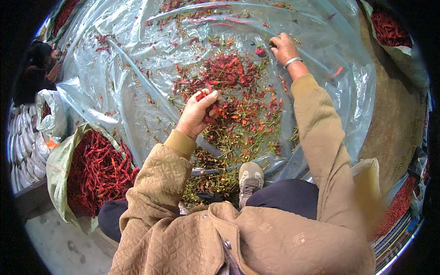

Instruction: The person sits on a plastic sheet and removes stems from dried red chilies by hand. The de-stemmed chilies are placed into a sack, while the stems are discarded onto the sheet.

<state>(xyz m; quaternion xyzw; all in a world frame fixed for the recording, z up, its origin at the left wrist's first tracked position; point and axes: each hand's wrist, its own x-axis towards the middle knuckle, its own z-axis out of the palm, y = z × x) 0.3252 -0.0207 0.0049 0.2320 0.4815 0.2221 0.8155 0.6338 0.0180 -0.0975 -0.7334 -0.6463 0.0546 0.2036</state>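
Observation:
My left hand [197,114] is closed around a few dried red chilies [201,95], above the near left side of a loose heap. That heap [229,71] is made of broken red chilies, with green and yellowish stems [238,137] strewn on its near side. Farther out to the right, my right hand [284,49] reaches down to the clear plastic sheet [330,50] with curled fingers. Whatever its fingertips pinch, if anything, is hidden. A dark red crumpled chili piece [261,52] lies just left of those fingertips. A metal bracelet [292,62] circles my right wrist.
An open pale sack of whole red chilies [98,172] stands by my left knee. Behind it are a white bag [49,112] and stacked pale sacks [28,146]. More chilies [389,30] fill a sack at far right. My shoe [250,178] rests at the heap's near edge.

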